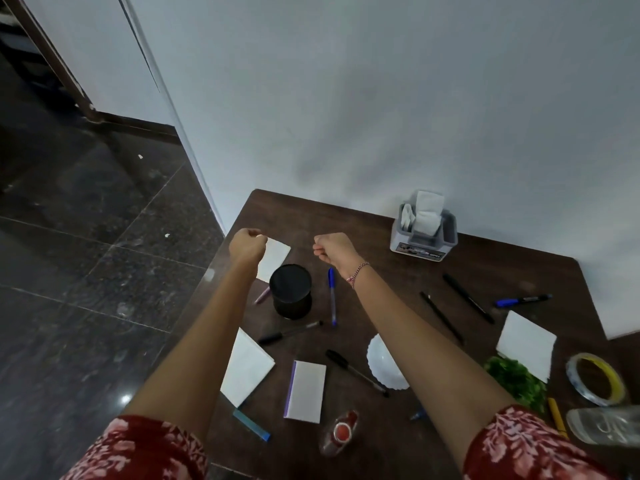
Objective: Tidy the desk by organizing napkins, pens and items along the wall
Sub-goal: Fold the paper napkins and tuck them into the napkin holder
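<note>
Over the brown desk (381, 289), left hand (247, 249) pinches square napkin (277, 256), right hand (334, 251) fisted

Nothing can be read with certainty. The grey holder (449, 231) by the wall carries a printed label (418, 251) along its base, a strip of dark and light marks with what may be letters at its right end, all too blurred to make out. The clear plastic thing (604, 428) at the desk's right edge shows pale curved marks on its side, which are also unreadable.
</note>
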